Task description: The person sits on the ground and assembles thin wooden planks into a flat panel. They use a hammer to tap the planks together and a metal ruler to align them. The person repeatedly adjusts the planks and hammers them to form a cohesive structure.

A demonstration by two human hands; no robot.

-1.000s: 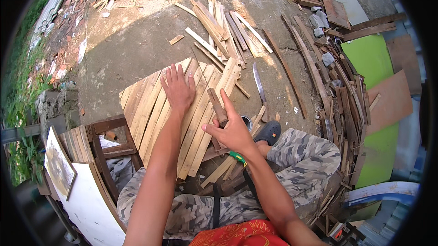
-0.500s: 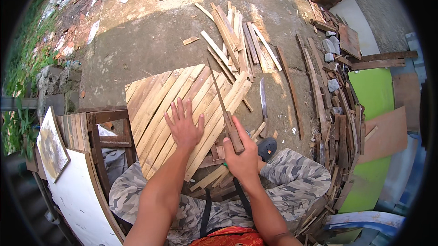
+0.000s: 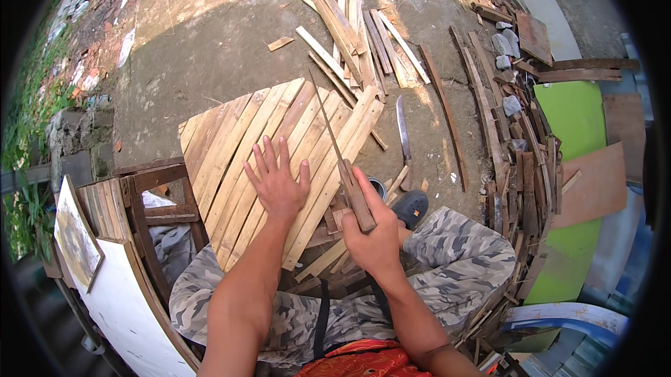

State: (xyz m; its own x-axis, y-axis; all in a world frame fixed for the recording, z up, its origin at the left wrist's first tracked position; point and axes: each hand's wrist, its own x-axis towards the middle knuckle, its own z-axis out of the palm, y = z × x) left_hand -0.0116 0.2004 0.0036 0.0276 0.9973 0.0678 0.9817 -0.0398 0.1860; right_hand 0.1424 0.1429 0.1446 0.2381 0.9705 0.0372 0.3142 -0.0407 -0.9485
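A slatted wooden panel of pale boards laid side by side rests at a slant in front of me, over my legs. My left hand lies flat on its slats with fingers spread. To the right of it, my right hand is closed round the wooden handle of a handsaw, index finger stretched along the handle. The thin dark blade points away from me across the right part of the panel and appears nearly edge-on. Whether its teeth sit in a cut cannot be made out.
A long knife lies on the ground right of the panel, near my dark clog. Loose wood strips are heaped beyond. Stacked scrap boards line the right side; a wooden frame and white board stand left.
The scene sits slightly higher in the picture, as the view has shifted. My left hand stays flat on the panel, and my right hand keeps its grip on the handsaw.
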